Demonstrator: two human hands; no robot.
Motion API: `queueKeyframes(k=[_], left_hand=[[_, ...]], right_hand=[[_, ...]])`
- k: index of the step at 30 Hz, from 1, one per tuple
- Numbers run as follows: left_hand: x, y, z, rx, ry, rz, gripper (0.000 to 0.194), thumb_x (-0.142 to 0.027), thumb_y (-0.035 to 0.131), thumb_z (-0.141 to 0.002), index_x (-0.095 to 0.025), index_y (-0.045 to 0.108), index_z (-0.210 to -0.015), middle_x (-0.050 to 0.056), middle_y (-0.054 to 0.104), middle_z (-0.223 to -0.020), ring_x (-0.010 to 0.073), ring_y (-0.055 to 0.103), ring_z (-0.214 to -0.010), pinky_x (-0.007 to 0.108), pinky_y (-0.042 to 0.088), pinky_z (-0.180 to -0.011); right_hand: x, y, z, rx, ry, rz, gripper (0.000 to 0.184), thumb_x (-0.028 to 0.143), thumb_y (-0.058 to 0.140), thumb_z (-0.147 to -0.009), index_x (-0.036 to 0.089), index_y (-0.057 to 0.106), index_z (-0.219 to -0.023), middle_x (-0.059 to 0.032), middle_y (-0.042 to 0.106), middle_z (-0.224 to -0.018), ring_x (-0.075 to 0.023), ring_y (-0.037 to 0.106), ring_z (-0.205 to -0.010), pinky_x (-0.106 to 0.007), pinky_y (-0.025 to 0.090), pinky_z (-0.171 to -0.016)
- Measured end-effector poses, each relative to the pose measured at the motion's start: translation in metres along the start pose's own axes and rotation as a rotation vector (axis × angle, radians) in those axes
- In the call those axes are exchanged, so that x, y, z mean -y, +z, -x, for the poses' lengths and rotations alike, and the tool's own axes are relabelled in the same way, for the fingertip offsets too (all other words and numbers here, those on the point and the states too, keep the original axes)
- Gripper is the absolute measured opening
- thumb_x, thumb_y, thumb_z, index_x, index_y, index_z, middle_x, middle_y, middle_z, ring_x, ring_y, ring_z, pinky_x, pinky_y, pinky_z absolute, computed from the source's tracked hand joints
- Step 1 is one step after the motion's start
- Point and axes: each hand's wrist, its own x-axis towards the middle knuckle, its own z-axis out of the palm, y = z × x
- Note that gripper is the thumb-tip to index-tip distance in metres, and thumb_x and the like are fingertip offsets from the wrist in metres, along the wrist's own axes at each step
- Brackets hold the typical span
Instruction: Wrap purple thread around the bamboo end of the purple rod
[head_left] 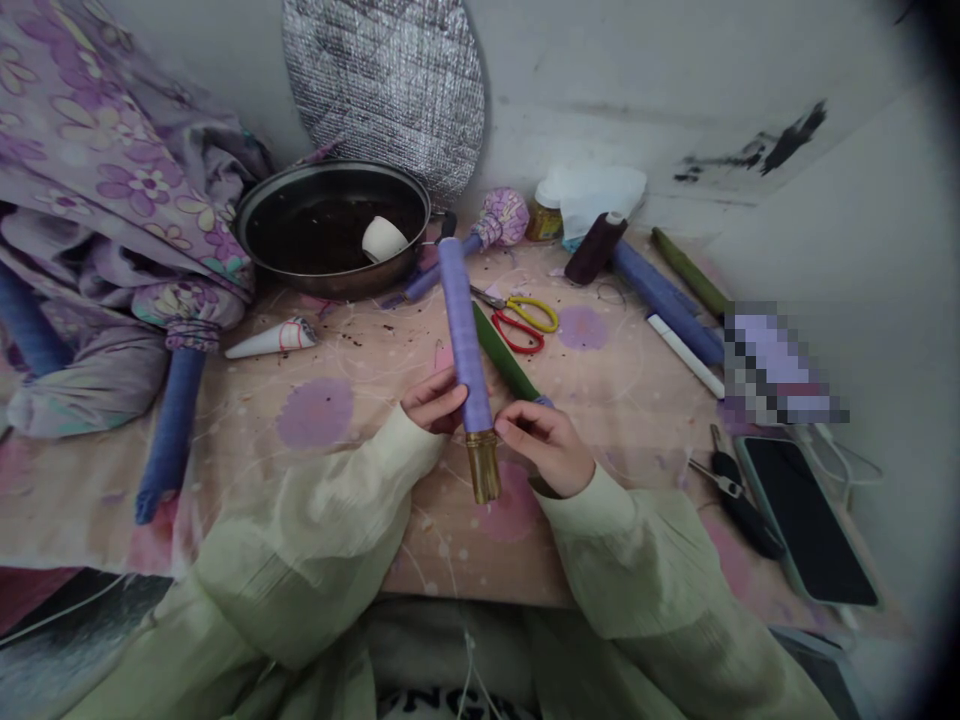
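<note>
A long stick wrapped in purple tape [462, 330], with a bare golden end [484, 467], is held tilted over the table. My left hand [435, 402] grips it from the left near its lower end. My right hand [546, 440] pinches it from the right just above the golden end. A green wrapped stick [504, 355] lies on the table under the purple one, next to my right hand. Red-handled and yellow-handled scissors [525, 320] lie just behind it.
A dark pan [330, 228] holding a white cup [383, 239] stands at the back left, floral fabric bundles [112, 200] beside it. A paper cone [274, 338], blue wrapped sticks [664, 300], a dark thread spool [594, 250], pliers [739, 495] and a phone [806, 520] lie around.
</note>
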Motion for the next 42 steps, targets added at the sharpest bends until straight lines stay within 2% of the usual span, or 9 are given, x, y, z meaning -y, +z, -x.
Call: queueKeyframes(k=[3, 10, 15, 18, 21, 23, 31, 36, 42], left_hand=[[0.001, -0.003, -0.003, 0.067, -0.017, -0.001, 0.036, -0.031, 0.074, -0.065, -0.019, 0.063, -0.097, 0.002, 0.068, -0.086, 0.0134, 0.064, -0.072, 0.025, 0.051, -0.067], [0.003, 0.004, 0.001, 0.118, 0.048, 0.058, 0.034, -0.027, 0.072, -0.069, -0.022, 0.063, -0.101, 0.001, 0.069, -0.093, 0.014, 0.065, -0.08, 0.026, 0.051, -0.078], [0.008, 0.004, 0.001, 0.138, 0.065, 0.012, 0.033, -0.031, 0.068, -0.073, -0.02, 0.064, -0.104, 0.003, 0.07, -0.099, 0.0163, 0.066, -0.087, 0.029, 0.05, -0.084], [0.012, 0.006, 0.003, 0.034, 0.104, -0.109, 0.034, -0.035, 0.066, -0.075, -0.018, 0.065, -0.104, 0.006, 0.069, -0.102, 0.0183, 0.064, -0.094, 0.029, 0.047, -0.088], [0.016, 0.008, 0.005, -0.044, 0.152, -0.21, 0.045, -0.033, 0.073, -0.067, -0.019, 0.064, -0.109, 0.005, 0.069, -0.106, 0.0205, 0.062, -0.1, 0.03, 0.046, -0.091], [0.017, 0.008, 0.006, -0.028, 0.177, -0.218, 0.053, -0.029, 0.077, -0.062, -0.021, 0.063, -0.112, 0.004, 0.069, -0.105, 0.0215, 0.062, -0.1, 0.03, 0.047, -0.089], [0.018, -0.007, -0.004, 0.143, 0.21, -0.184, 0.056, -0.02, 0.079, -0.059, -0.023, 0.062, -0.112, 0.005, 0.068, -0.105, 0.0191, 0.064, -0.096, 0.027, 0.051, -0.081], [0.019, -0.008, -0.003, 0.087, 0.214, -0.275, 0.056, -0.024, 0.079, -0.059, -0.018, 0.059, -0.111, 0.009, 0.067, -0.102, 0.0204, 0.064, -0.092, 0.03, 0.052, -0.081], [0.02, 0.001, 0.0, -0.063, 0.224, -0.398, 0.073, -0.028, 0.083, -0.048, -0.013, 0.056, -0.114, 0.007, 0.066, -0.086, 0.0147, 0.062, -0.075, 0.023, 0.053, -0.066]], right_hand=[[0.0, -0.002, -0.001, 0.035, 0.058, -0.055, 0.029, 0.046, 0.068, -0.067, 0.018, 0.062, -0.065, 0.0013, 0.059, -0.061, -0.0112, 0.051, -0.058, -0.027, 0.043, -0.058], [-0.008, -0.004, -0.002, 0.2, 0.208, -0.304, 0.032, 0.051, 0.069, -0.065, 0.02, 0.07, -0.072, 0.0009, 0.064, -0.065, -0.0129, 0.058, -0.065, -0.029, 0.047, -0.066], [-0.014, -0.002, -0.002, 0.233, 0.189, -0.362, 0.027, 0.046, 0.072, -0.064, 0.021, 0.072, -0.074, 0.0008, 0.067, -0.07, -0.0138, 0.061, -0.073, -0.03, 0.045, -0.077], [-0.018, -0.002, -0.003, 0.17, 0.189, -0.323, 0.029, 0.047, 0.072, -0.064, 0.02, 0.072, -0.075, -0.0006, 0.067, -0.072, -0.015, 0.06, -0.071, -0.033, 0.045, -0.076], [-0.02, -0.004, -0.003, 0.103, 0.181, -0.253, 0.034, 0.051, 0.07, -0.063, 0.019, 0.072, -0.074, -0.0011, 0.066, -0.068, -0.0148, 0.058, -0.066, -0.034, 0.045, -0.073], [-0.019, -0.005, -0.004, 0.078, 0.159, -0.192, 0.036, 0.053, 0.07, -0.062, 0.018, 0.071, -0.071, -0.0008, 0.064, -0.064, -0.0141, 0.056, -0.063, -0.033, 0.045, -0.069], [-0.004, -0.006, -0.001, -0.01, -0.002, 0.133, 0.037, 0.053, 0.063, -0.066, 0.016, 0.064, -0.062, 0.0024, 0.045, -0.05, -0.0101, 0.038, -0.051, -0.025, 0.035, -0.048], [0.0, -0.004, 0.0, -0.039, -0.086, 0.248, 0.024, 0.038, 0.062, -0.068, 0.015, 0.062, -0.065, 0.0045, 0.04, -0.05, -0.0075, 0.032, -0.046, -0.023, 0.03, -0.043], [0.001, -0.001, -0.001, -0.048, -0.187, 0.342, 0.016, 0.029, 0.059, -0.068, 0.015, 0.061, -0.063, 0.0031, 0.044, -0.051, -0.0079, 0.035, -0.045, -0.023, 0.031, -0.043]])
